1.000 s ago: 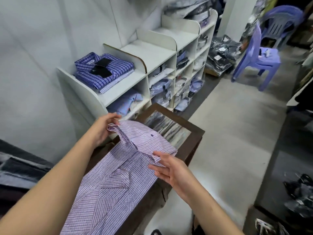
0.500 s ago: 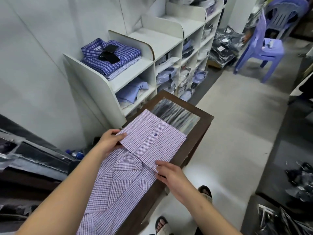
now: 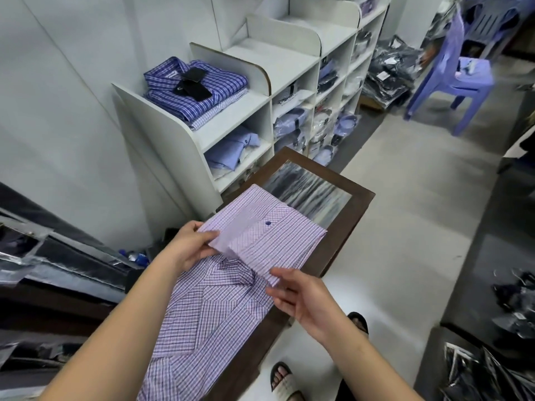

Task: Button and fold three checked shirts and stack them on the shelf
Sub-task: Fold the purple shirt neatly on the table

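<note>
Shirt (image 3: pixel 208 308): lilac check, lower centre, on bench (image 3: pixel 350 215), far end folded over.
Left hand (image 3: pixel 189 246): pinches fold edge.
Right hand (image 3: pixel 301 296): fingers relaxed, touching fold's near corner.
Shelf (image 3: pixel 231 117): upper centre, blue shirts (image 3: pixel 199 91) stacked.

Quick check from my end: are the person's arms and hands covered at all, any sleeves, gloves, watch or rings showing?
Both forearms are bare to the frame's bottom edge; no sleeve shows. The left hand and right hand wear no gloves, and no watch, bracelet or ring is visible on the sides facing the camera. Below, the feet wear open-toed sandals.
</note>
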